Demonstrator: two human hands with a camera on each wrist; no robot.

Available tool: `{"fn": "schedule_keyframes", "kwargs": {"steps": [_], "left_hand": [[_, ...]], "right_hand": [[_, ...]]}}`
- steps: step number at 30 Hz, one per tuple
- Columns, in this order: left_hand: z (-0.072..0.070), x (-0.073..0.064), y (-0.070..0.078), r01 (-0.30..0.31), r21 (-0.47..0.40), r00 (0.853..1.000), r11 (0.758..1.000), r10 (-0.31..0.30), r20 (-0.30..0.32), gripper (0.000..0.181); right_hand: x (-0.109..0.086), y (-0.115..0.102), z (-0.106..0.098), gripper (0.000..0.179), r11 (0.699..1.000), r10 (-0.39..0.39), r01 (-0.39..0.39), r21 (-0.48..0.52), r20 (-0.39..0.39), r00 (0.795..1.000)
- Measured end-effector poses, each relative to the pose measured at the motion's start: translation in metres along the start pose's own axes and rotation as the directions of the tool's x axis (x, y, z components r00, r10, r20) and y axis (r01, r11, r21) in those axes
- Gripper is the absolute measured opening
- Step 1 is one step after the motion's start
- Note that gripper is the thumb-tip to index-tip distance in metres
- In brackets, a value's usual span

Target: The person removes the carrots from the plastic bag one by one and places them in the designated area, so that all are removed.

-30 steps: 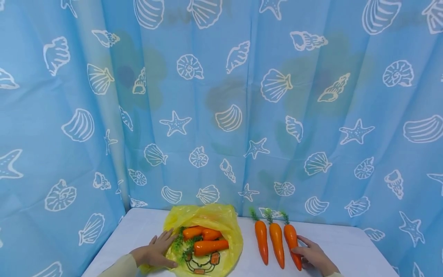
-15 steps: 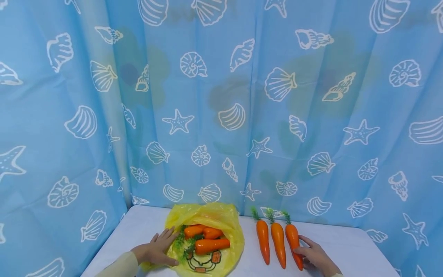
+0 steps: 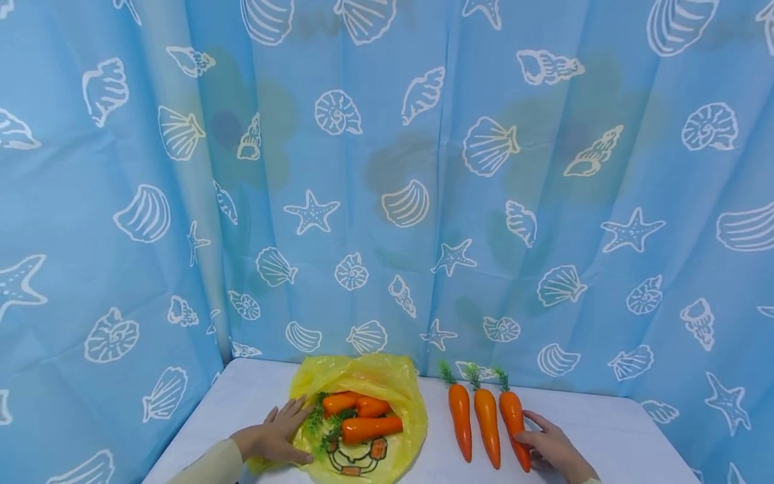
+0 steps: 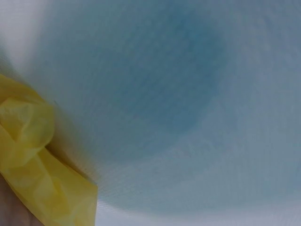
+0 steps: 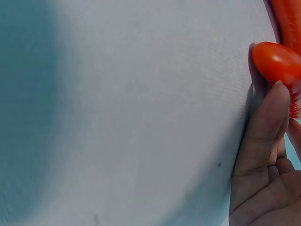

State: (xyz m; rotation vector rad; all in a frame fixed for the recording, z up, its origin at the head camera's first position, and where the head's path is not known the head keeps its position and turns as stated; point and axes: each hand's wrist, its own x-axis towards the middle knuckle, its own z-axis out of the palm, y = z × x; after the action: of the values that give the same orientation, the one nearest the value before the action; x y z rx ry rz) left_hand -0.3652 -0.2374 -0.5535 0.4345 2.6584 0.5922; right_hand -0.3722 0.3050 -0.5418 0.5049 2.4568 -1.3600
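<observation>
We lose the near edge of the yellow bag (image 3: 412, 417) past the head view's border; a fold hides part of the far carrots (image 3: 340, 404) inside. The left-wrist view shows us barely a sliver of the left grip (image 3: 278, 437).

Six carrots (image 3: 486, 427) are visible: three on one white table (image 3: 611, 418), three in one yellow bag (image 3: 410, 398). Three green tops (image 3: 473, 380) show on the table; those in the bag overlap too much to count. There is one left hand (image 3: 278, 435) and one right hand (image 3: 551, 449).

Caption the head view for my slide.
Left hand on a yellow bag of carrots, right hand touching the rightmost carrot of three laid side by side.
</observation>
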Motion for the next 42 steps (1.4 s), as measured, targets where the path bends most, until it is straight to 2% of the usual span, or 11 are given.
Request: {"fn": "schedule_keyframes", "kwargs": {"steps": [5, 17, 25, 30, 38, 42], "left_hand": [[0.0028, -0.0007, -0.0033, -0.030, -0.019, 1.000, 0.999, 0.030, -0.004, 0.098], [0.0001, 0.0018, -0.0024, -0.016, -0.008, 1.000, 1.000, 0.016, -0.007, 0.100], [0.0006, 0.0016, -0.0005, 0.007, -0.012, 1.000, 1.000, -0.007, -0.011, 0.102], [0.0011, 0.0008, 0.0001, 0.002, -0.020, 1.000, 1.000, -0.002, -0.011, 0.102], [-0.0015, -0.0014, 0.0044, 0.010, -0.014, 1.000, 1.000, -0.010, -0.010, 0.103], [-0.0024, -0.0012, 0.0038, 0.011, -0.015, 1.000, 1.000, -0.012, -0.002, 0.104]], "right_hand": [[0.0003, 0.0005, 0.0000, 0.080, 1.000, 0.030, -0.030, 0.008, 0.005, 1.000], [0.0037, 0.0016, -0.0037, 0.081, 1.000, 0.002, -0.003, 0.004, 0.038, 0.999], [0.0022, 0.0010, -0.0025, 0.080, 1.000, -0.002, 0.002, 0.002, 0.024, 1.000], [0.0038, 0.0024, -0.0012, 0.078, 1.000, 0.008, -0.008, 0.009, 0.021, 1.000], [0.0029, 0.0023, -0.0014, 0.078, 0.999, 0.012, -0.011, -0.034, 0.027, 1.000], [0.0025, 0.0000, -0.0021, 0.083, 0.996, -0.006, 0.008, -0.089, 0.027, 1.000]]}}
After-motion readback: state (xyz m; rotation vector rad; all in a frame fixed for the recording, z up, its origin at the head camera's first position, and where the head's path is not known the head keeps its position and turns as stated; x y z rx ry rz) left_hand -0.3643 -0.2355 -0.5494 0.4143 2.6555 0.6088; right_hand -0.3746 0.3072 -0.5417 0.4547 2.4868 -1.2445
